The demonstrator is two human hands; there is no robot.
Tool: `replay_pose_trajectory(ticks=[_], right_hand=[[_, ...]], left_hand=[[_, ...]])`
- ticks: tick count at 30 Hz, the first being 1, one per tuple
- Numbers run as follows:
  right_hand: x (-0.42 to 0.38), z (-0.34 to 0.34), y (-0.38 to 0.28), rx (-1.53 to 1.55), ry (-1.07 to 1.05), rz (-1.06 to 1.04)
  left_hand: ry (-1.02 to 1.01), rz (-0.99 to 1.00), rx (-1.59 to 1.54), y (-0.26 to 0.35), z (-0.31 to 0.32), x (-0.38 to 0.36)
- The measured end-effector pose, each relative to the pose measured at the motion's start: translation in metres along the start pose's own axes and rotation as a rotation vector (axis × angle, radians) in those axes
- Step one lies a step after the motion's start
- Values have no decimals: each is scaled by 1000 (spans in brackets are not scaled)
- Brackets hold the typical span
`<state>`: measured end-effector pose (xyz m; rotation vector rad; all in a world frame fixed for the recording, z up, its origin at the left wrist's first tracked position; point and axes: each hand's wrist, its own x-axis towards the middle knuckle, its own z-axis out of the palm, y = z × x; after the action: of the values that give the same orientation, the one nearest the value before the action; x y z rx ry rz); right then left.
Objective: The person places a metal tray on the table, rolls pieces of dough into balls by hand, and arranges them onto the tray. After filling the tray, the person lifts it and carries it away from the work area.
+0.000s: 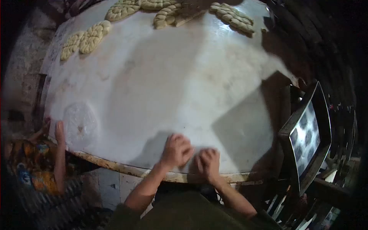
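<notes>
My left hand (177,150) is over the near edge of the white table (153,88), its fingers curled downward. Close beside it on the right, my right hand (207,163) is also closed, knuckles up. A small gap separates the two hands. Whatever may be inside the fingers is hidden beneath them. At the far side of the table lie several pieces of braided pale dough, among them a long braid (233,17) and a rounded braid (94,37).
A clear plastic bag (80,124) lies at the table's left. Beside it, another person's arm (60,161) reaches the edge, with an orange patterned garment (40,168). Metal trays, one with dark round marks (306,136), stand tilted at the right. The table's rim (115,165) curves close to my body.
</notes>
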<state>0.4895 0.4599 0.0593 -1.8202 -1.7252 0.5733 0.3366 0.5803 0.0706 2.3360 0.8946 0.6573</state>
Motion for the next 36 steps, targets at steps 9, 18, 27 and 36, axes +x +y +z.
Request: replay_pose_trajectory(ticks=[9, 18, 27, 36], right_hand=[[53, -46, 41, -153, 260, 41], [-20, -70, 88, -198, 53, -91], [-46, -64, 82, -138, -38, -271], [-33, -34, 52, -39, -109, -281]], left_hand=[[172, -202, 22, -50, -22, -1], [52, -135, 293, -49, -47, -33], [50, -115, 190, -26, -43, -48], [4, 18, 41, -13, -16, -39]])
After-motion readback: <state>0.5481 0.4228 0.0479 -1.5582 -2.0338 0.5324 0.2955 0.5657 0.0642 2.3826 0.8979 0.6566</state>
